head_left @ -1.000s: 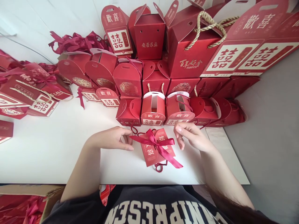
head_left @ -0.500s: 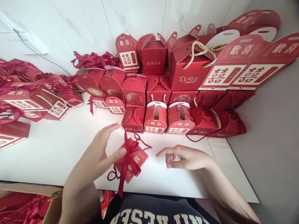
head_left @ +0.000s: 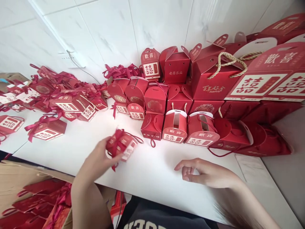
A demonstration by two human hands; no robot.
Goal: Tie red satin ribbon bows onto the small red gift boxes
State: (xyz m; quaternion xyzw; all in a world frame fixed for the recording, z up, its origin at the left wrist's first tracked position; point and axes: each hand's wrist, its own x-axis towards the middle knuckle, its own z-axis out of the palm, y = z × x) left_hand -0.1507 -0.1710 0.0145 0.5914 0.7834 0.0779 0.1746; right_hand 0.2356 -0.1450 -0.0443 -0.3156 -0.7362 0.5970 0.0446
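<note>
My left hand [head_left: 101,159] grips a small red gift box [head_left: 128,144] by its near-left side, thumb in front and fingers behind. A dark red ribbon bow is tied over the top of this box, and a dark cord loop sticks out to its right. White panels with red characters show on its side. Over the white table to the right, my right hand [head_left: 202,173] is held with the index finger stretched out and the other fingers loosely bent, nothing in it. Nearest to that hand stands a row of red boxes, among them one with a slotted top [head_left: 175,127].
Red boxes with handles [head_left: 209,76] are stacked along the tiled wall. Ribboned boxes [head_left: 69,103] lie piled at the left, with one ribboned box [head_left: 49,128] in front. Loose ribbons [head_left: 122,70] lie behind. A cardboard carton [head_left: 47,168] holding red packages stands below the table edge.
My left hand has closed on the ribboned box and moved it left and away from my body, turning it. My view has swung left. My right hand keeps a similar pose.
</note>
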